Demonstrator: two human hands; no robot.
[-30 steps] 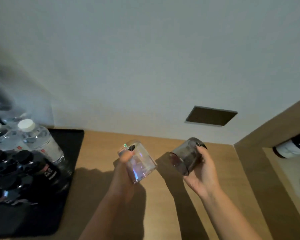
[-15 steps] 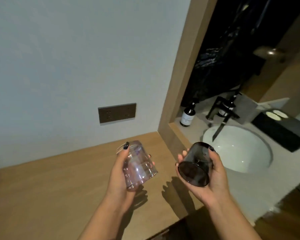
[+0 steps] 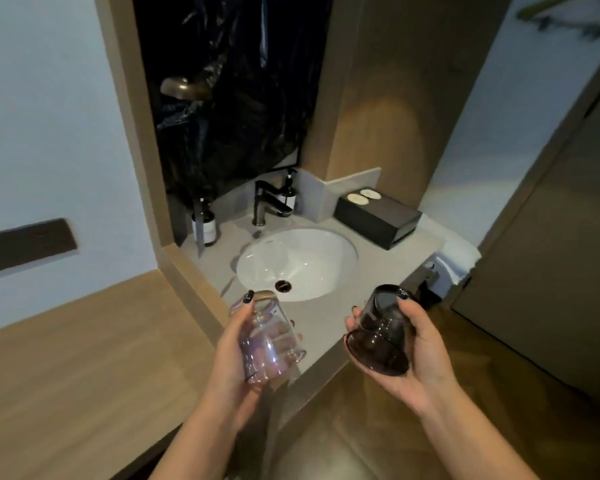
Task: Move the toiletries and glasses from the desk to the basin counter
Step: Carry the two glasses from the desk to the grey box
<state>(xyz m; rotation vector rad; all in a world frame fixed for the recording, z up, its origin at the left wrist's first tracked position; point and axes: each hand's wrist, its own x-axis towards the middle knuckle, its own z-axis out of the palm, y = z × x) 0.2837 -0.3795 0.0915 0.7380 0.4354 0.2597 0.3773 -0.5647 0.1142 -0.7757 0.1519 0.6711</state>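
1. The left hand (image 3: pixel 238 344) was curled round a clear, iridescent pink-tinted glass tumbler (image 3: pixel 269 341), thumb along the near side and fingers showing through the glass from behind.
2. That tumbler was tilted, its mouth turned down and toward the person, and was held in the air in front of the round white basin (image 3: pixel 297 263), over the near left corner of the grey stone table (image 3: pixel 317 320) that carries the basin.
3. The right hand (image 3: pixel 418 348) was wrapped round a dark, smoky glass tumbler (image 3: pixel 381 330), with one fingertip on its base and the others cupped under its side.
4. The dark tumbler also was tilted mouth-down toward the person, held in the air to the front right of the basin, beyond the near edge of the stone table and apart from it.
5. The two tumblers were near each other and not touching.
6. Behind the basin stood a black angular tap (image 3: pixel 265 202), with a dark pump bottle bearing a pale label (image 3: pixel 289 195) just to the right of the tap.
7. A second dark labelled bottle (image 3: pixel 204 225) stood to the back left of the basin, beside the wooden frame.
8. To the back right of the basin lay a black rectangular box (image 3: pixel 378 220) with two pale round pads (image 3: pixel 364 196) on top.
9. A light wooden table (image 3: pixel 66 375) lay to the left of the basin, lit and bare where visible.
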